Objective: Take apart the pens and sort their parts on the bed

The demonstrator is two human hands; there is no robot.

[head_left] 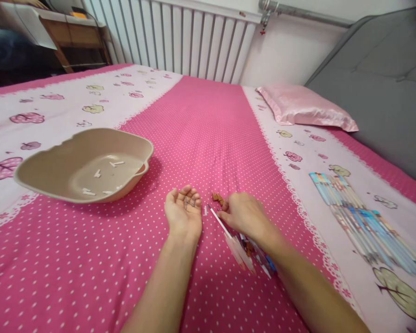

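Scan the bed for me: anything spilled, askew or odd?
No damage is visible. The pen parts beside the right hand lie in a jumble, untidy next to the neatly rowed pens farther right. One small white piece lies loose near the left hand, while similar-looking pieces are in the basin.

The pen barrels [236, 252] look smooth plastic, the basin [64, 162] matt plastic, the pillow [301, 105] glossy, satiny cloth, the bedsheet [208, 134] matt cloth.

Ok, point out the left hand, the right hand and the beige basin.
Left hand [183, 216], head view, on the palm.
Right hand [245, 213], head view, on its back.
Beige basin [53, 165], head view, on its inner wall.
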